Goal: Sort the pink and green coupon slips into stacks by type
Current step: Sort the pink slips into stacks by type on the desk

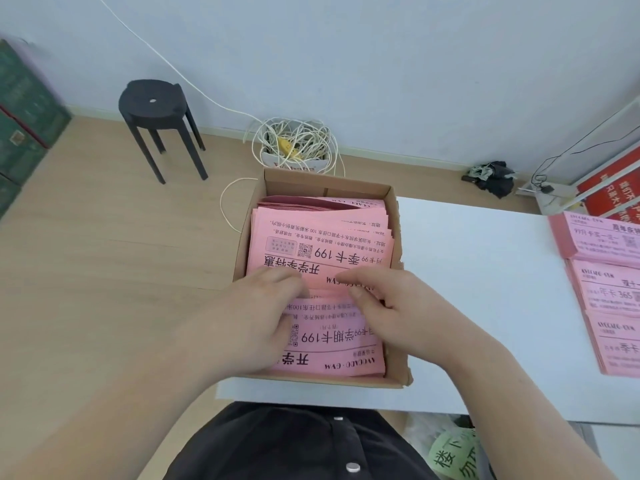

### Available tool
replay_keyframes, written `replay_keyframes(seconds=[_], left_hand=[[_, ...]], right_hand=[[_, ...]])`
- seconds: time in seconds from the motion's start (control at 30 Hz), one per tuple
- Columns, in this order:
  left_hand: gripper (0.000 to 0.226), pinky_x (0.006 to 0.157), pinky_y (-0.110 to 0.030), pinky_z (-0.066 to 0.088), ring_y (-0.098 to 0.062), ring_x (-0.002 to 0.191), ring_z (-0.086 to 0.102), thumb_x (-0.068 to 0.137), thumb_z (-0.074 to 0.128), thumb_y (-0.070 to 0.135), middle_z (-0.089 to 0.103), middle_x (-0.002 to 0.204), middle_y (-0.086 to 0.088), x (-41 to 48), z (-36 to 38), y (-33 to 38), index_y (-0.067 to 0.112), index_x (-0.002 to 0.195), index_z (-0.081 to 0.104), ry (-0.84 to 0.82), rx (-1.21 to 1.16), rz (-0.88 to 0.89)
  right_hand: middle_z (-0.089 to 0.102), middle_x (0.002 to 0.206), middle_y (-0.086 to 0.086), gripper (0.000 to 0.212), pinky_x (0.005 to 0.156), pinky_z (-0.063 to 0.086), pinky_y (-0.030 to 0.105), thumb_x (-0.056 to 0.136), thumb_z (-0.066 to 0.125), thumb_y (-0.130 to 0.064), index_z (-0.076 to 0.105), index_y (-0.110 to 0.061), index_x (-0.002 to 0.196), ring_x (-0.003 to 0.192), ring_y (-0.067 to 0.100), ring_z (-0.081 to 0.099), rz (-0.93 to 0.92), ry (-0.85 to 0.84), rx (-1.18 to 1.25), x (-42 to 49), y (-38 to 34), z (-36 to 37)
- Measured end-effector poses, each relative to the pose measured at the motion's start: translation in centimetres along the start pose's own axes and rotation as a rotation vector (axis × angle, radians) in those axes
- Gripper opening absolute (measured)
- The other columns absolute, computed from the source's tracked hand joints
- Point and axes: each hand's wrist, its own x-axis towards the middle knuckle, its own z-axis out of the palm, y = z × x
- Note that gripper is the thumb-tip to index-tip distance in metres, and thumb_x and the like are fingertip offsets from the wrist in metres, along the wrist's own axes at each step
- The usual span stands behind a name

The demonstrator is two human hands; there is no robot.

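In brown cardboard box (294, 184) on white table (474, 323), pink paper coupon slips (322, 233) heaped. Left hand (263, 306) flat, pressing the heap steady; right hand (391, 306) curled, seemingly pinching one slip's edge to lift.

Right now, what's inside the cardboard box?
Overlapping pink coupon slips fill the cardboard box; the left hand and right hand touch the top ones. Lower slips and the box floor are covered.
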Motion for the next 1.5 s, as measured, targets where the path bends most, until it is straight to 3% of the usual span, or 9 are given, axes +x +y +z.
replay_keyframes(seconds=[0.3,0.53,0.63,0.77,0.9,1.0,1.07,1.3,1.5], left_hand=[[0.047,0.11,-0.032,0.042,-0.006,0.129,0.048,0.097,0.06,0.031,0.057,0.138,0.017,-0.7,0.4,-0.6,0.034,0.143,0.051,0.028,0.035,-0.051],[0.023,0.074,-0.01,0.043,0.005,0.085,0.06,0.08,0.076,0.025,0.066,0.086,0.026,-3.1,-1.7,-0.4,0.039,0.098,0.075,0.018,-0.218,0.214],[0.02,0.071,-0.002,0.038,0.004,0.083,0.061,0.077,0.08,0.02,0.065,0.084,0.022,-3.7,-1.6,-0.6,0.036,0.09,0.078,-0.006,-0.298,0.224],[0.032,0.075,-0.008,0.043,0.005,0.101,0.056,0.075,0.081,0.035,0.057,0.106,0.026,-3.3,-1.5,-1.1,0.042,0.104,0.071,0.095,-0.187,0.165],[0.075,0.111,-0.029,0.036,-0.006,0.138,0.036,0.072,0.076,0.054,0.042,0.147,0.023,-2.3,-1.3,-0.9,0.041,0.141,0.049,0.073,0.083,0.095],[0.077,0.122,-0.028,0.019,-0.01,0.151,0.021,0.082,0.06,0.062,0.028,0.161,0.022,-0.9,-1.2,-0.1,0.041,0.152,0.037,-0.113,0.149,-0.007],[0.07,0.117,-0.027,0.033,-0.009,0.142,0.036,0.091,0.06,0.054,0.039,0.154,0.019,-0.4,-0.9,-0.2,0.037,0.154,0.034,-0.198,0.135,-0.039],[0.065,0.11,-0.025,0.039,0.001,0.127,0.043,0.092,0.066,0.045,0.049,0.136,0.026,0.2,-2.2,-0.7,0.04,0.151,0.039,-0.06,0.084,-0.018],[0.028,0.075,-0.003,0.038,0.008,0.094,0.054,0.08,0.077,0.027,0.059,0.093,0.026,-2.2,-3.1,-0.1,0.04,0.104,0.074,-0.086,-0.145,0.111]], right_hand=[[0.055,0.139,-0.022,0.05,0.112,0.043,0.03,0.095,0.067,-0.031,0.053,-0.036,0.143,0.128,0.002,0.05,0.007,-0.161,-0.1,0.0,-0.7,0.4],[0.057,0.112,-0.029,0.059,0.091,0.047,0.013,0.074,0.084,-0.023,0.062,-0.046,0.124,0.107,-0.009,0.055,0.044,-0.178,0.03,-0.5,0.0,-1.1],[0.063,0.106,-0.024,0.049,0.087,0.054,0.023,0.076,0.077,-0.019,0.066,-0.045,0.116,0.1,-0.001,0.06,0.049,-0.265,-0.022,-0.4,-0.2,-1.6],[0.069,0.088,-0.017,0.039,0.076,0.059,0.035,0.077,0.062,-0.003,0.072,-0.04,0.08,0.085,0.007,0.065,0.015,-0.358,-0.049,-0.4,-0.8,-1.7],[0.062,0.098,-0.024,0.039,0.077,0.059,0.036,0.075,0.065,-0.002,0.069,-0.041,0.07,0.089,0.007,0.063,0.003,-0.373,-0.082,-0.2,-0.8,-1.7],[0.057,0.108,-0.028,0.032,0.088,0.056,0.034,0.078,0.072,-0.013,0.064,-0.044,0.082,0.102,0.006,0.058,-0.01,-0.368,-0.175,0.6,-0.8,-1.6],[0.054,0.115,-0.026,0.037,0.094,0.054,0.034,0.079,0.078,-0.027,0.061,-0.041,0.108,0.108,0.008,0.055,0.016,-0.364,-0.241,1.0,-0.9,-1.5],[0.045,0.145,-0.029,0.076,0.113,0.041,0.028,0.083,0.08,-0.036,0.042,-0.044,0.148,0.133,0.001,0.045,0.003,-0.294,-0.118,0.9,-0.9,0.0],[0.068,0.095,-0.024,0.025,0.085,0.052,0.024,0.074,0.087,-0.017,0.075,-0.036,0.085,0.098,0.0,0.062,-0.067,-0.174,0.076,0.0,-0.7,-1.1]])
